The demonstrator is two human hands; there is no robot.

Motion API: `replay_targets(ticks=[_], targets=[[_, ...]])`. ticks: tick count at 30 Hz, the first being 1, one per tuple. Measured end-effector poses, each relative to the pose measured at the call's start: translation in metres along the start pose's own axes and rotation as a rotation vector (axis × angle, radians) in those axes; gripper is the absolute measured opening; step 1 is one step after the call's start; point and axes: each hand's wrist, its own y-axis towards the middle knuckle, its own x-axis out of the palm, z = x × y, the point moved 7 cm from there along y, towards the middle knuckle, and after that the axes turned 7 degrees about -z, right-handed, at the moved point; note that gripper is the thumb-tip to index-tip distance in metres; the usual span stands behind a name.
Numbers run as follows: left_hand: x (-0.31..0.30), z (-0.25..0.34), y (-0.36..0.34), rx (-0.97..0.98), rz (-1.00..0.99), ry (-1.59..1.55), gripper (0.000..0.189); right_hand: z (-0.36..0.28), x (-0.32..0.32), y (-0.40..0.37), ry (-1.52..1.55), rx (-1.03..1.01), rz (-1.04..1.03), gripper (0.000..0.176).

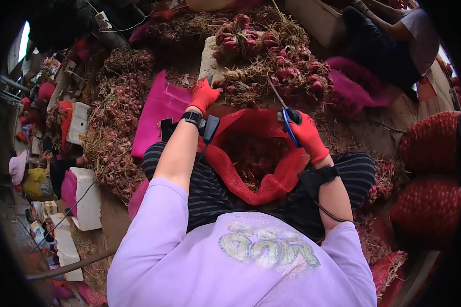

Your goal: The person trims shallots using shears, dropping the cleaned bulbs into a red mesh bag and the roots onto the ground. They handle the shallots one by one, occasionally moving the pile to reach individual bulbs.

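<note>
My right hand (307, 135), in a red glove, is closed round the blue handles of a pair of scissors (292, 125). Their long blade points up and away, toward bunches of red shallots (287, 77) with dry stalks. My left hand (205, 95), also red-gloved, has its fingers apart at the near edge of a white foam block (210, 59), beside the bunched shallots; nothing shows in it. Between my crossed legs stands a red mesh bag (225, 179), mouth wide, with dark shallots and dry scraps visible inside.
A pink mesh sheet (159, 117) lies left of my left arm, next to a long heap of shallots (115, 123). Full red sacks (427, 210) stand at right. One person sits at upper right (415, 41), another at far left (36, 179). Cables cross the left side.
</note>
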Motion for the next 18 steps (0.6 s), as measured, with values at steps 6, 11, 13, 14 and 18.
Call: replay_targets(ticks=[6, 11, 13, 14, 18], targets=[[0.011, -0.038, -0.004, -0.093, -0.059, 0.007, 0.051, -0.003, 0.048, 0.014, -0.023, -0.008, -0.170, 0.036], [-0.036, 0.007, -0.054, 0.380, -0.267, 0.252, 0.027, -0.013, 0.052, 0.011, 0.131, 0.035, -0.233, 0.032], [-0.035, 0.015, -0.057, 0.071, -0.495, -1.127, 0.023, -0.009, 0.050, 0.015, 0.164, -0.002, -0.190, 0.030], [-0.028, 0.019, -0.059, -0.133, -0.557, -1.814, 0.022, -0.006, 0.051, 0.017, 0.186, 0.005, -0.190, 0.030], [-0.010, 0.008, -0.043, -0.162, -0.725, -1.926, 0.022, 0.000, 0.062, 0.028, 0.364, -0.088, -0.254, 0.028]])
